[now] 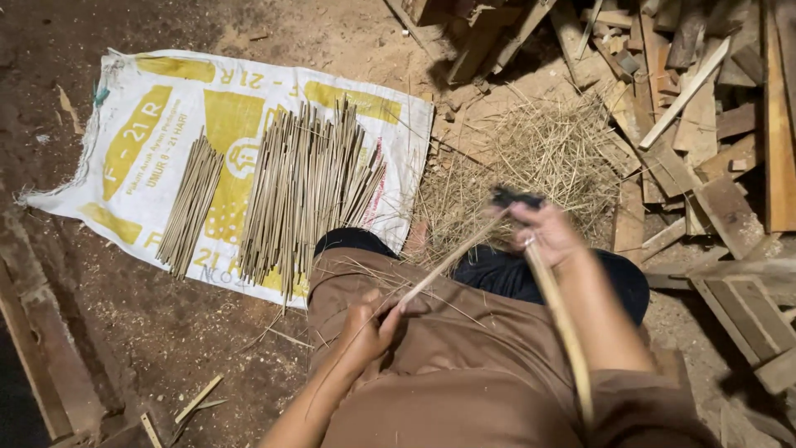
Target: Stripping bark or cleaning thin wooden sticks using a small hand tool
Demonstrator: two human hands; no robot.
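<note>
My left hand (pixel 371 325) rests on my brown-trousered thigh and pinches the near end of a thin bamboo strip (pixel 452 259). The strip runs up and right to my right hand (pixel 547 232). That hand grips a dark-handled knife (pixel 514 198), its handle showing above the fingers and the blade against the strip. A longer pale stick (pixel 564 323) lies along my right forearm, though I cannot tell whether the hand also holds it. Thin shavings lie across my lap.
A white and yellow woven sack (pixel 149 116) lies on the dirt floor at left, with two piles of cut bamboo sticks (pixel 303 191) on it. A heap of fine shavings (pixel 531 158) sits ahead. Scrap wood planks (pixel 713 124) crowd the right side.
</note>
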